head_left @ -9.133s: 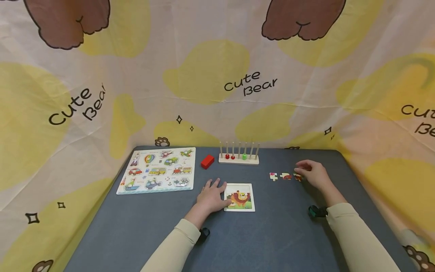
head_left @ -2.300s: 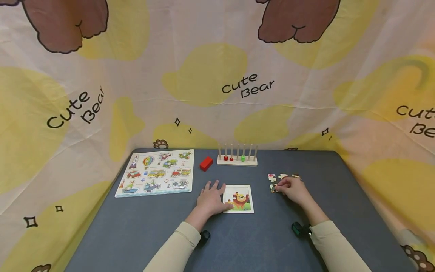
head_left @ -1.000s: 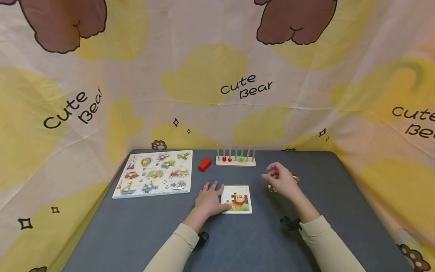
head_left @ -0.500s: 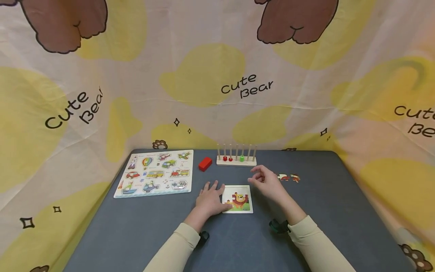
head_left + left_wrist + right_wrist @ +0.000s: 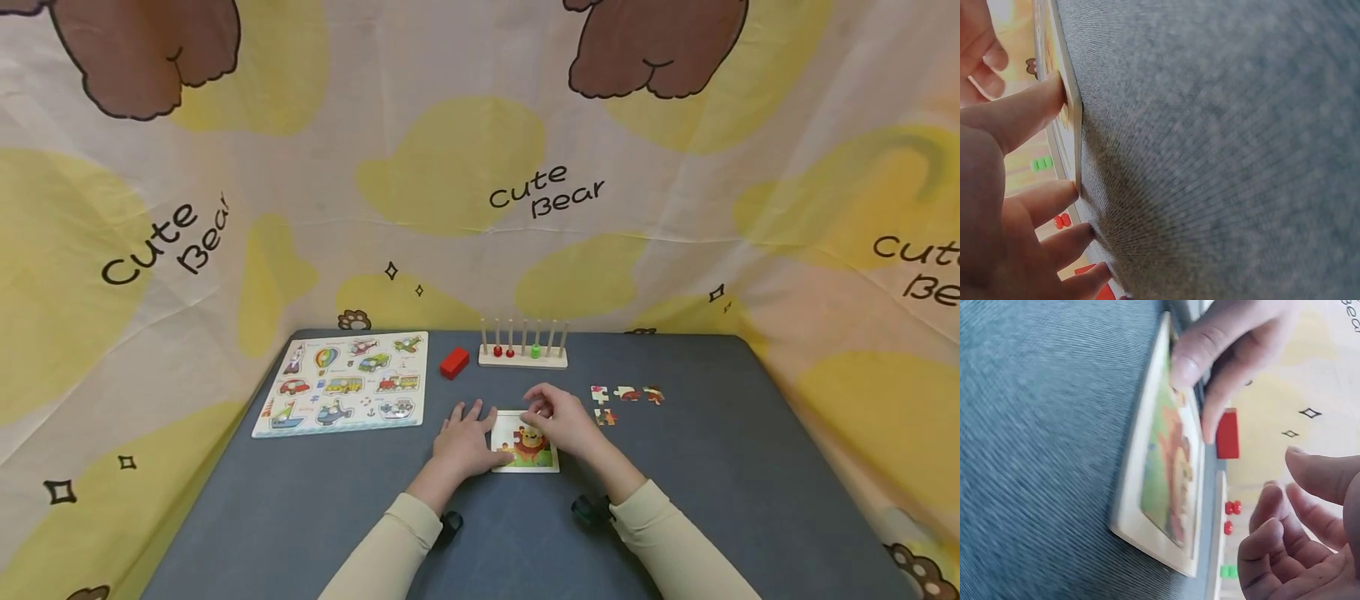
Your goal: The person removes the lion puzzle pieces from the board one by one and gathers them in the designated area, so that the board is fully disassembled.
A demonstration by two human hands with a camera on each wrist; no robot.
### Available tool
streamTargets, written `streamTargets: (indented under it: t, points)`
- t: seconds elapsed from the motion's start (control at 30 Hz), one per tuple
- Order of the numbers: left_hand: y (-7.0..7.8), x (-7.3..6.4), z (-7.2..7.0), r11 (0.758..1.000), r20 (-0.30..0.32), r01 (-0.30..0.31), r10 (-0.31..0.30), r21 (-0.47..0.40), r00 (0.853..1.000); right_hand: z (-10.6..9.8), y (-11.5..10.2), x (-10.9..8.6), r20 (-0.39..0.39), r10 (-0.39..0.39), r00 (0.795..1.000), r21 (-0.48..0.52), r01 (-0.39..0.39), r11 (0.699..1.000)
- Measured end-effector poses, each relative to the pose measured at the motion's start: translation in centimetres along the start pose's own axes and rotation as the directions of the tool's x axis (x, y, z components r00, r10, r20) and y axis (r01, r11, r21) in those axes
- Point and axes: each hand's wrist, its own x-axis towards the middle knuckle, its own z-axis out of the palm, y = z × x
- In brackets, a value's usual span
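Observation:
The lion jigsaw (image 5: 532, 446) sits in a square white tray (image 5: 504, 427) on the table, with bare white along its top and left. My left hand (image 5: 461, 446) is spread at the tray's left side. Its thumb rests on the tray's face; the index fingertip is at a corner, as the left wrist view shows. Above the tray's upper right part hovers my right hand (image 5: 561, 421), fingers loosely curled. In the right wrist view, nothing shows between its thumb (image 5: 1310, 472) and fingers. Loose jigsaw pieces (image 5: 627, 393) lie right of the tray, with a lower piece (image 5: 604, 417) under their row.
A vehicle picture puzzle board (image 5: 345, 383) lies at the left. Behind the tray are a red block (image 5: 454, 362) and a wooden peg stand (image 5: 525, 357) with red and green beads. A printed cloth (image 5: 450, 183) hangs behind the table.
My right hand has come left from the loose pieces to above the tray, uncovering them. Since the oldest frame, the lion's left part has gone and a piece lies under the row.

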Motion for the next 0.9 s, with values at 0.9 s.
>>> streamTargets:
  t: [0.9]
  points:
    - [0.1,-0.4,-0.4,1.000,0.002,-0.013,0.013,-0.025,1.000,1.7,0.9,0.2,0.144,0.109,0.984,-0.114,-0.093,0.989]
